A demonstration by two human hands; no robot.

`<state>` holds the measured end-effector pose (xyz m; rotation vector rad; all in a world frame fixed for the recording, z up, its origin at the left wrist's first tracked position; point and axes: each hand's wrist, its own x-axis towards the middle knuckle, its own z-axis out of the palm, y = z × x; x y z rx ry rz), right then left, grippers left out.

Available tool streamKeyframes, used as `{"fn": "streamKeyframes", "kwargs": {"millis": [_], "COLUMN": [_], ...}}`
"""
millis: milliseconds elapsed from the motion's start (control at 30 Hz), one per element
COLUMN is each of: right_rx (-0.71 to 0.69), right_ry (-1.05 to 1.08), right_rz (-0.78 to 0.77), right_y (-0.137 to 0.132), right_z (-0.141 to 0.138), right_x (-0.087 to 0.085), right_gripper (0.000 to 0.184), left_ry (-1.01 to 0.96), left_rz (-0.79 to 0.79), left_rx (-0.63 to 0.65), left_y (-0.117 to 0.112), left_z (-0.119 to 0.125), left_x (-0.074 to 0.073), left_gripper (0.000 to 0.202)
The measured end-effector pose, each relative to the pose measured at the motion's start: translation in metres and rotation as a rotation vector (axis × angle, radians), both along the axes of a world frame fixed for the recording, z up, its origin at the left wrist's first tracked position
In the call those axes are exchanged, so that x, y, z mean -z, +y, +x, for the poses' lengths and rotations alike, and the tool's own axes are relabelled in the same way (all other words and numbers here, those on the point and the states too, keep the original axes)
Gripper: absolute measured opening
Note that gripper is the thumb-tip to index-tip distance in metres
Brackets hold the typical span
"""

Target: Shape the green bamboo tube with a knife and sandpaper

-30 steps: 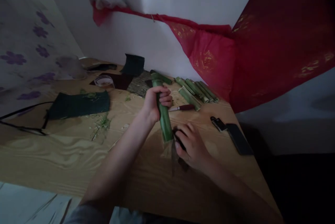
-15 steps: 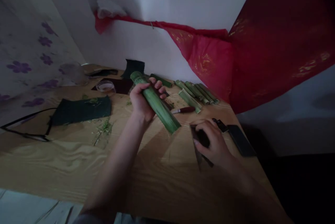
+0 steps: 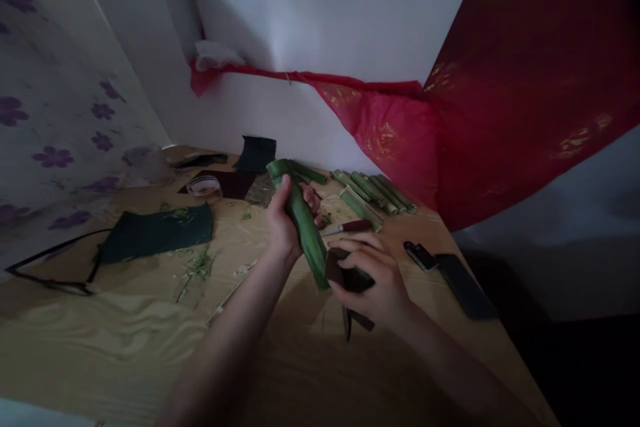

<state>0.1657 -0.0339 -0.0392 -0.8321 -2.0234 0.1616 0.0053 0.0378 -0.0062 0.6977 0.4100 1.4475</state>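
Dark green sheet (image 3: 157, 234) sits off to the left on the desk (image 3: 140, 340), and there's no readable writing anywhere. Left hand (image 3: 286, 224) is wrapped fully around a green bamboo stalk (image 3: 311, 250), tilting it so the right hand (image 3: 375, 280) can pinch a folded dark sheet (image 3: 350, 278) against its lower end, just past a red-handled knife (image 3: 350, 226).

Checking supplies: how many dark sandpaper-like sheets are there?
4, perhaps more hidden: a folded sheet in the right hand, a flat dark green sheet on the wooden table, an upright dark green sheet at the back, a dark brown sheet beside the small glass dish.
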Motion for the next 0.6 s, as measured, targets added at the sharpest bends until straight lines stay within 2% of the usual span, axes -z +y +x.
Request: {"fn": "streamKeyframes", "kwargs": {"millis": [100,167,267,433,500,600], "right_rx": [0.025,0.045,0.102,0.21,0.197,0.106], "right_ry": [0.013,0.002,-0.044,-0.065,-0.059,-0.098], "right_rz": [0.032,0.072,0.138,0.197,0.174,0.11], "right_y": [0.002,0.003,0.006,0.014,0.014,0.01], "right_z": [-0.001,-0.002,-0.006,-0.011,-0.009,-0.001], "right_x": [-0.001,-0.004,-0.009,-0.012,-0.013,-0.014], "right_gripper": [0.017,0.016,0.012,0.008,0.009,0.013], "left_ry": [0.119,0.187,0.224,0.185,0.186,0.214], "left_rz": [-0.049,-0.074,-0.078,-0.109,-0.106,-0.055], "left_rx": [-0.043,-0.089,-0.122,-0.091,-0.068,-0.071], "left_y": [0.002,0.004,0.004,0.004,0.004,0.005], "left_z": [0.002,0.004,0.009,0.021,0.022,0.018], "left_x": [0.003,0.004,0.007,0.015,0.018,0.017], "left_gripper": [0.07,0.077,0.077,0.073,0.071,0.072]}}
